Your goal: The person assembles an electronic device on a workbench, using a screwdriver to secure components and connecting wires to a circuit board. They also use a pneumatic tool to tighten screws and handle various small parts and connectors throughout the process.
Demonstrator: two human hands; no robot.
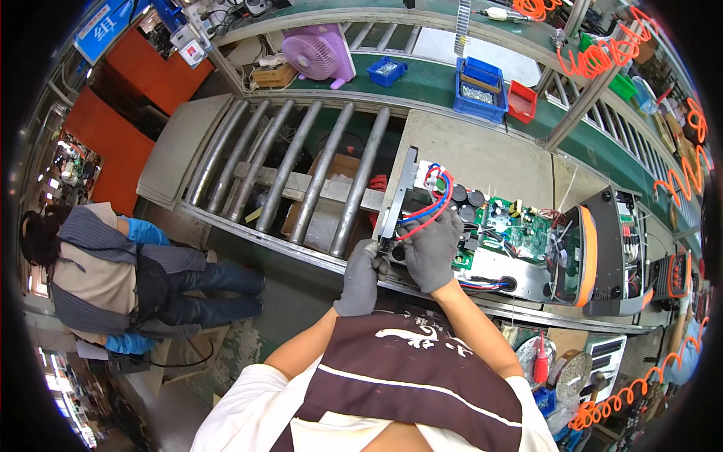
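Note:
An opened electronic unit point(527, 282) lies before me, its metal chassis holding a green circuit board point(512, 222) and black capacitors. A dark end panel point(398, 197) stands upright at its left end. My left hand point(359, 280), in a grey glove, is closed with its fingertips at the near lower corner of that panel; what they pinch is too small to tell. Beside it my right hand point(433, 255), also gloved, reaches in behind the panel with curled fingers. Thick red and blue wires point(438, 205) loop over and beside these fingers. Its fingertips are partly hidden.
A roller conveyor point(305, 177) runs to the left. A purple fan point(312, 54), blue bins point(480, 90) and a red bin point(521, 102) stand on the far shelf. An orange-trimmed black housing point(602, 252) sits right. Orange coiled hoses point(606, 56) hang nearby. Another person point(113, 279) stands left.

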